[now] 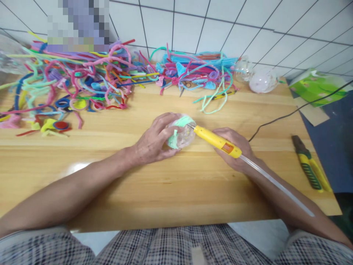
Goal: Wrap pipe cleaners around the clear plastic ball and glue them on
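In the middle of the table, my left hand (154, 141) is wrapped round a clear round plastic ball (186, 137). Mint-green fuzzy strips (173, 140) lie on the ball's surface, partly under my fingers. My right hand (234, 149) grips a yellow hot glue gun (213, 138), its metal nozzle pointing left and meeting the ball near the upper strip. A long translucent glue stick (277, 185) sticks out of the back of the gun over my right forearm. The fingers of my right hand are partly hidden behind the gun.
Tangled colourful pipe cleaners (91, 81) cover the back left, with bundled ones (198, 68) at the back centre. Clear balls (263, 81) stand at back right near a green packet (317, 88). Yellow-green pliers (309, 165) lie at the right edge. A black cord (286, 117) crosses the right side.
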`<state>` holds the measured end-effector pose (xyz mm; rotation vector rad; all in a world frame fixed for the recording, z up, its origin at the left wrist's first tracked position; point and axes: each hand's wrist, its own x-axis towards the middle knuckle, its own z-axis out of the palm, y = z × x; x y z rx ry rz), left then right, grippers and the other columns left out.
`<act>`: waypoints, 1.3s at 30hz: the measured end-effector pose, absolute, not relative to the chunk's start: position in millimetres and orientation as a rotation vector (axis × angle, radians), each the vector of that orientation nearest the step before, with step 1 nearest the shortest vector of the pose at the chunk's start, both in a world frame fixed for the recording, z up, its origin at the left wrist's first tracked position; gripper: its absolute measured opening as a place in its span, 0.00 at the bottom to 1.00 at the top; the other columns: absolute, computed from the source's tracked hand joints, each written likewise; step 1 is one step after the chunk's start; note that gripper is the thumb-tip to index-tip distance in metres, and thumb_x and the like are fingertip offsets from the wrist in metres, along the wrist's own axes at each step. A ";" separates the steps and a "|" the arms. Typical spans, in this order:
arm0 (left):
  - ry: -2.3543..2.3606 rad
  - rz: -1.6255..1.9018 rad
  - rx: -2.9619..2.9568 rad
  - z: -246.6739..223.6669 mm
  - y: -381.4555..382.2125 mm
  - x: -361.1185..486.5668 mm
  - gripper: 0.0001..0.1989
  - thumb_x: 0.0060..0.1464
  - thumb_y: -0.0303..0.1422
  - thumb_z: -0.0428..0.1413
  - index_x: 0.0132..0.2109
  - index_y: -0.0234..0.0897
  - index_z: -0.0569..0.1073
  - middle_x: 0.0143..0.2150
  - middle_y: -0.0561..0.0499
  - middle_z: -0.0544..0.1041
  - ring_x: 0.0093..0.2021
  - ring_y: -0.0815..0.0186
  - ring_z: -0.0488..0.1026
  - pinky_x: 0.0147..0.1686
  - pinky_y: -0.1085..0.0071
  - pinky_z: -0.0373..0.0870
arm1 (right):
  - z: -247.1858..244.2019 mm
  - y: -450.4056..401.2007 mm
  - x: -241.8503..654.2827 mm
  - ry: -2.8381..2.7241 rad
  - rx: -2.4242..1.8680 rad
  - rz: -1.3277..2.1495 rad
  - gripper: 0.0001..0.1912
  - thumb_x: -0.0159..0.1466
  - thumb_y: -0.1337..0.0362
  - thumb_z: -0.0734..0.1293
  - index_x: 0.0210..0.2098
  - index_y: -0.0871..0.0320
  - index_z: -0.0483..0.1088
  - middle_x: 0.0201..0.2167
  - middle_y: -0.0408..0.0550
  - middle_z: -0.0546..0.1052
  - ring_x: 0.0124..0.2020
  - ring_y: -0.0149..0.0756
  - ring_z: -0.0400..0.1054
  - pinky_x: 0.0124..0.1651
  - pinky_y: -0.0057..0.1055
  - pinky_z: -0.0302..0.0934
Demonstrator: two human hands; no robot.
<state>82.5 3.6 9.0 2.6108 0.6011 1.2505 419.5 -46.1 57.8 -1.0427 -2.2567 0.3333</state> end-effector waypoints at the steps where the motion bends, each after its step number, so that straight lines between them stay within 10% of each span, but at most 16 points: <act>1: 0.600 1.254 2.603 8.9 3.6 82.6 0.36 0.69 0.44 0.69 0.75 0.45 0.64 0.75 0.31 0.71 0.76 0.42 0.73 0.72 0.38 0.78 | 58.4 -46.8 419.0 -2.251 -1.042 0.338 0.14 0.74 0.66 0.70 0.57 0.47 0.78 0.52 0.50 0.89 0.52 0.49 0.87 0.55 0.47 0.84; 39: 0.574 1.289 2.643 11.8 4.6 84.1 0.34 0.70 0.44 0.67 0.74 0.39 0.65 0.73 0.28 0.73 0.74 0.40 0.74 0.69 0.35 0.82 | 50.7 -52.3 416.2 -2.329 -1.052 0.283 0.11 0.71 0.64 0.70 0.53 0.51 0.76 0.49 0.53 0.90 0.49 0.49 0.89 0.52 0.46 0.85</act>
